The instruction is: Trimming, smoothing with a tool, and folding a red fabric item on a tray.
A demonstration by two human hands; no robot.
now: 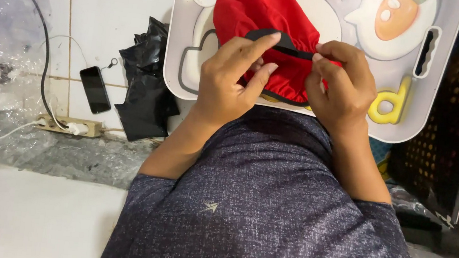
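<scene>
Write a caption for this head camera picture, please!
Both hands, left and right, pinch a red cloth's black edge over a white tray.

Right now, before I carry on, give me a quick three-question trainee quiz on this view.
1. True or false: both hands grip the red cloth.
2. What lies on the floor tiles left of the black bag?
3. The black band is pinched by: A left hand only, B right hand only, C both.

Key: 1 true. 2 a dark phone. 3 C.
</scene>
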